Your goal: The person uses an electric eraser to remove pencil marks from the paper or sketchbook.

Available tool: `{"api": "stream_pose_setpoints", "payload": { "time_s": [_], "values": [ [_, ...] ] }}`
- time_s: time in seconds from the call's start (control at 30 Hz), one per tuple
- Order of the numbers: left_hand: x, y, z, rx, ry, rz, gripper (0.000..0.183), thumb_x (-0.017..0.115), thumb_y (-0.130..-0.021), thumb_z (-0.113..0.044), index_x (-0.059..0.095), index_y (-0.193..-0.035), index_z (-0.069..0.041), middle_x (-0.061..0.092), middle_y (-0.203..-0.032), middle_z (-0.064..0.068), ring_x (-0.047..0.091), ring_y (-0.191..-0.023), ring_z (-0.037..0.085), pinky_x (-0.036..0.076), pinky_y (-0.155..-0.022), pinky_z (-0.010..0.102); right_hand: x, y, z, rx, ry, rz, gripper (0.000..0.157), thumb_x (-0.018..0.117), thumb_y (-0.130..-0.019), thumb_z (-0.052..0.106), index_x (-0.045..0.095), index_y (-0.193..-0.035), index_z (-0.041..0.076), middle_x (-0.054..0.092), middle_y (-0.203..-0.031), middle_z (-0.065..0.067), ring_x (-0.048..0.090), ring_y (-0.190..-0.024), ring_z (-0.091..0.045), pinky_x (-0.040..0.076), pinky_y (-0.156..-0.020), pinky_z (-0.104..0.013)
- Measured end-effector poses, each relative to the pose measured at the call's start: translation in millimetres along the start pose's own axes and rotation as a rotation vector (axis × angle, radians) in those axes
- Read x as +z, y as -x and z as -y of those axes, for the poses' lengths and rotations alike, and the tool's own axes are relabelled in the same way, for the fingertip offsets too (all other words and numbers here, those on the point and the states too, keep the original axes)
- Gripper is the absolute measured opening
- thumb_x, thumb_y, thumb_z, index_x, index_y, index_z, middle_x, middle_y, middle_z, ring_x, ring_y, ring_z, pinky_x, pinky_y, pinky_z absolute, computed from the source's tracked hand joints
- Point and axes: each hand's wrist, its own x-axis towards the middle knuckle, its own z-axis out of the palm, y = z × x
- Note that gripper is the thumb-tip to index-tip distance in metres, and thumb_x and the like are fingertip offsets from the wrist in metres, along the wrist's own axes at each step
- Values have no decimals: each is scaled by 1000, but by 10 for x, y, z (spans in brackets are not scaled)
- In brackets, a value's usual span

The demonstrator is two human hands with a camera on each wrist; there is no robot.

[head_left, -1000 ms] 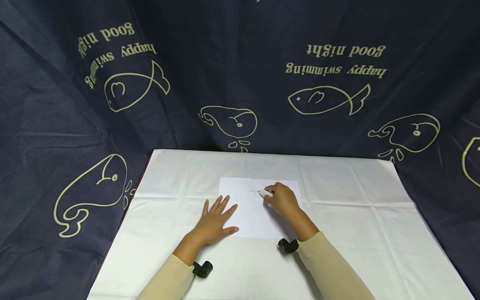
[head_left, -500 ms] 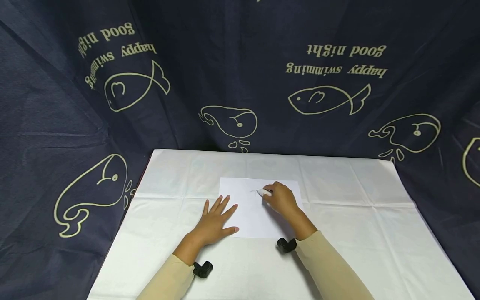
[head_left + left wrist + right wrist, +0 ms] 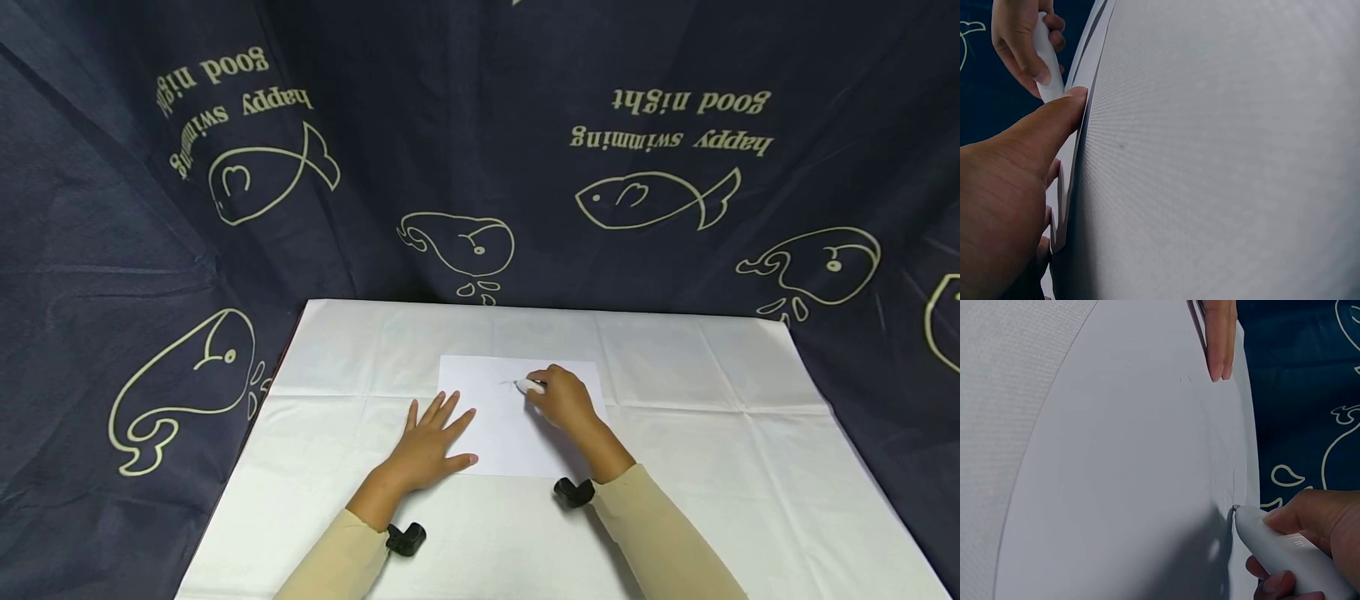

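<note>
My left hand point(image 3: 422, 452) lies flat with spread fingers over the left edge of a white sheet of paper point(image 3: 495, 433), the thumb at its lower edge. My right hand point(image 3: 564, 400) grips a thick, white, pen-shaped tool point(image 3: 531, 386) near the upper middle of the sheet. In the right wrist view the white tool point(image 3: 1285, 550) has a rounded nose and a small dark tip right at the paper, with the thumb on top and fingers curled beneath. Faint thin marks point(image 3: 506, 382) show just left of the tip.
A white cloth with fold creases point(image 3: 712, 467) covers the table around the sheet. Behind it hangs a dark blue curtain point(image 3: 525, 167) with fish and whale prints. Black wrist cameras point(image 3: 407, 540) sit at both beige sleeves point(image 3: 660, 533).
The right hand and white tool have shifted slightly left and up over the paper, and hardly moved in the last half second. The left hand stays still.
</note>
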Motion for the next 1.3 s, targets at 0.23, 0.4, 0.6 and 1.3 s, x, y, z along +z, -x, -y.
{"api": "stream_pose_setpoints", "payload": {
  "time_s": [0.23, 0.4, 0.6, 1.3],
  "values": [
    [5, 4, 3, -2, 3, 2, 76, 58, -96, -59, 35, -159, -23, 16, -171, 10, 9, -159, 34, 3, -121, 71, 6, -10, 14, -1, 6, 6, 28, 74, -90, 18, 77, -116, 8, 72, -101, -13, 66, -84, -26, 54, -77, -44],
    [0, 2, 2, 1, 1, 0, 75, 58, -96, -59, 36, -159, -23, 16, -171, 10, 10, -159, 35, 3, -121, 72, 9, -17, 11, 4, 5, -2, 29, 73, -90, 19, 77, -116, 8, 72, -101, -13, 67, -88, -29, 55, -81, -47],
    [-9, 8, -2, 2, 1, -3, 75, 58, -96, -58, 36, -159, -23, 16, -171, 11, 10, -159, 36, 4, -121, 72, 8, -18, 13, -1, 0, -2, 29, 73, -89, 18, 77, -116, 8, 72, -100, -12, 66, -85, -27, 55, -79, -46],
    [-2, 1, 4, -7, -6, 7, 75, 57, -96, -60, 35, -159, -24, 15, -171, 9, 9, -159, 34, 3, -122, 71, -1, -13, 29, 19, -5, 30, 29, 73, -90, 19, 77, -116, 8, 71, -99, -11, 63, -82, -23, 54, -78, -43]
  ]
}}
